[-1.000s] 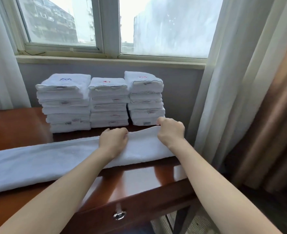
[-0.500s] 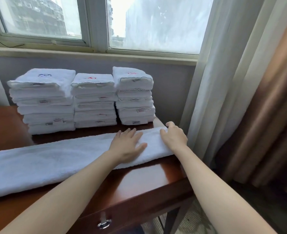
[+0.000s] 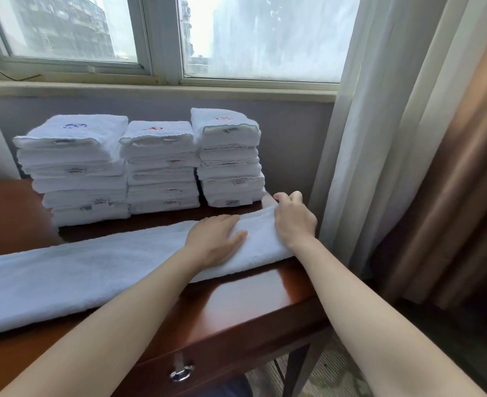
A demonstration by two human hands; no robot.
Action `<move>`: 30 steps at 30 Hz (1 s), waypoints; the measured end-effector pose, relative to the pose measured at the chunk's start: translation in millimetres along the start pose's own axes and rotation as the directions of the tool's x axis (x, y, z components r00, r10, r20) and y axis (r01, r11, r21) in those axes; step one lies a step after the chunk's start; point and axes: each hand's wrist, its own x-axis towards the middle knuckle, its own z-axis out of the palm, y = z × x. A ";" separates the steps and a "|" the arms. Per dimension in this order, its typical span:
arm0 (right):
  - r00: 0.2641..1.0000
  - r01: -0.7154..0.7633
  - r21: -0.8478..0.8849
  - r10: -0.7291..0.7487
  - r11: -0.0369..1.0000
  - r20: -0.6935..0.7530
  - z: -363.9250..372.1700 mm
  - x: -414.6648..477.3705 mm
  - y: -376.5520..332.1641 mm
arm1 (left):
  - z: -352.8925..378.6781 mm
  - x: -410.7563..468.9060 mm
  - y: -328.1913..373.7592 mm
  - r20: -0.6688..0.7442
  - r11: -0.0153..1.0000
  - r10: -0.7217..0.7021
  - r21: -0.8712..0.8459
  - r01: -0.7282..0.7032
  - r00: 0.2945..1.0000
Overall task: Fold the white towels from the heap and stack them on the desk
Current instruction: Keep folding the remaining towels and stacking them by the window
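A long white towel (image 3: 93,267), folded into a narrow strip, lies across the wooden desk (image 3: 251,299) from the left edge of view to the desk's right end. My left hand (image 3: 216,242) rests flat on the strip near its right end, fingers spread. My right hand (image 3: 294,222) curls over the towel's far right end and grips its edge. Behind the strip, against the wall, stand three stacks of folded white towels: left (image 3: 76,170), middle (image 3: 160,167) and right (image 3: 229,159).
White sheer curtain (image 3: 365,138) hangs just right of the desk's end, with a brown drape (image 3: 451,181) beyond it. The window sill (image 3: 156,91) runs above the stacks. A metal drawer pull (image 3: 181,372) sits in the desk's front.
My left hand went from a fist gripping the towel's edge to lying flat on it. My right hand stayed at the towel's right end. The view shifted slightly right.
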 end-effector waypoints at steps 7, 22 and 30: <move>0.929 0.299 0.105 -0.314 0.949 0.197 11.9 -27.1 -55.2 | -3.5 -24.5 -30.3 0.039 0.982 -0.137 0.136 0.131 0.990; 0.870 0.296 0.030 -0.282 0.955 0.405 31.6 -45.1 -70.3 | -20.9 -59.1 -57.1 0.106 0.982 -0.169 0.106 0.158 0.980; 0.774 0.447 0.261 -0.516 0.856 0.367 35.1 -82.4 -165.2 | -60.1 -116.4 -107.0 -0.020 0.941 -0.302 0.152 0.302 0.953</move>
